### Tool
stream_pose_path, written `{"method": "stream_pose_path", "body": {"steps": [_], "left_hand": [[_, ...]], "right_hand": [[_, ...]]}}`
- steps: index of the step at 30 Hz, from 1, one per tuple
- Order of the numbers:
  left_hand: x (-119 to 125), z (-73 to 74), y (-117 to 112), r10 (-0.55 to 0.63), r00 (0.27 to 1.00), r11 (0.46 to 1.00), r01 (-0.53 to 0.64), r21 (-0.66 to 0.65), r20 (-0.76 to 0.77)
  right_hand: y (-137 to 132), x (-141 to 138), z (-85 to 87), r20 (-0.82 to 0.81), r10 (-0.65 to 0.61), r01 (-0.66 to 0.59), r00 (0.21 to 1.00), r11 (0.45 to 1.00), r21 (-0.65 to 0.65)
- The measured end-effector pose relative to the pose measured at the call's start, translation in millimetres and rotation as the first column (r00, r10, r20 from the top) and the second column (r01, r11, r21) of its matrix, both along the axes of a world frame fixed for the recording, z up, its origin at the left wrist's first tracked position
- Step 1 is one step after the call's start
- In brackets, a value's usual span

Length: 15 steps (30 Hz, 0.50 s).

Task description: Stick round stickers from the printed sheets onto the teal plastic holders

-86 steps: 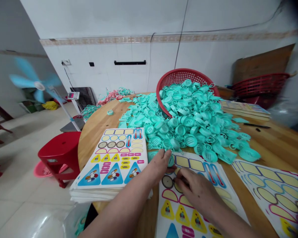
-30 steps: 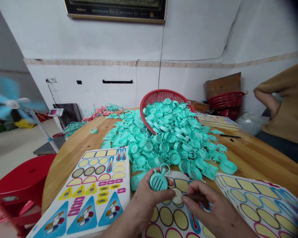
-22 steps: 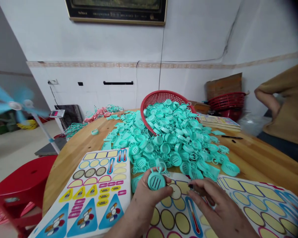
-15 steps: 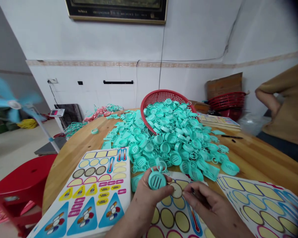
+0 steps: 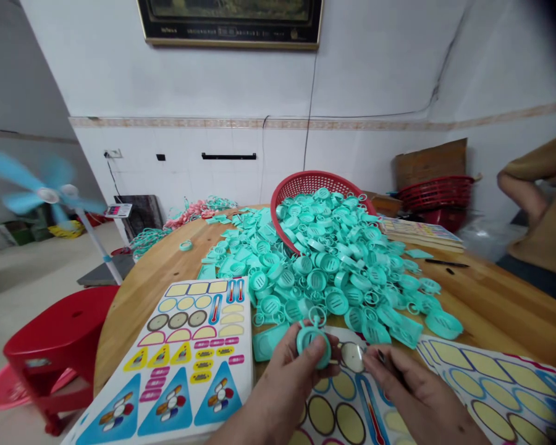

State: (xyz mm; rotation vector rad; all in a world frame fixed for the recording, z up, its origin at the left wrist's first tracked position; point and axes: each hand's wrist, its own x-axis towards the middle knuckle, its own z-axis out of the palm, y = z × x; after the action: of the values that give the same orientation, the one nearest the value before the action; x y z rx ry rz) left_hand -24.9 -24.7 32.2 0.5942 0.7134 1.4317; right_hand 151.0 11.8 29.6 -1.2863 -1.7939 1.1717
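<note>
My left hand (image 5: pixel 290 371) is closed around a teal round plastic case (image 5: pixel 313 347) with a ring on top; the thumb presses on its slotted face. Between the thumb and fingertips of my right hand (image 5: pixel 405 383) is the edge of a round pale sticker (image 5: pixel 352 356). Something small and dark shows among the right fingers; its kind is unclear. The sticker hangs just right of the case, above a sticker sheet (image 5: pixel 370 408) with peeled yellow spots. A stack of fuller sticker sheets (image 5: pixel 213 377) lies left of my left hand.
A red basket (image 5: pixel 315 179) lies tipped, teal cases (image 5: pixel 328 266) spilling over the wooden table (image 5: pixel 143 278). More peeled sheets (image 5: pixel 495 383) lie right, near a black pen (image 5: pixel 447 263). A red stool (image 5: pixel 65 327) and fan (image 5: pixel 49 194) stand left. Another person (image 5: pixel 544 228) is at right.
The case in my left hand has turned, and the thumb has moved onto its slotted face. The sticker is apart from the left thumb, in my right fingers. The view has shifted slightly.
</note>
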Motion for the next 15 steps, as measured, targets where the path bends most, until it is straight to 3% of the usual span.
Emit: {"method": "stream_pose_path", "body": {"steps": [5, 12, 15], "left_hand": [[1.7, 3.8, 0.0, -0.032, 0.986, 0.999, 0.038, -0.036, 0.162], [-3.6, 4.9, -3.4, -0.013, 0.993, 0.996, 0.002, -0.084, -0.120], [-4.3, 2.0, -1.3, -0.008, 0.989, 0.999, 0.001, -0.051, -0.150]], "right_hand": [[3.9, 7.5, -4.7, 0.016, -0.038, 0.037, 0.999, 0.998, 0.058], [6.9, 6.1, -4.7, 0.073, -0.141, 0.131, 0.987, 0.983, 0.125], [5.3, 5.5, -0.8, 0.063, -0.154, 0.147, 0.986, 0.983, 0.106]]}}
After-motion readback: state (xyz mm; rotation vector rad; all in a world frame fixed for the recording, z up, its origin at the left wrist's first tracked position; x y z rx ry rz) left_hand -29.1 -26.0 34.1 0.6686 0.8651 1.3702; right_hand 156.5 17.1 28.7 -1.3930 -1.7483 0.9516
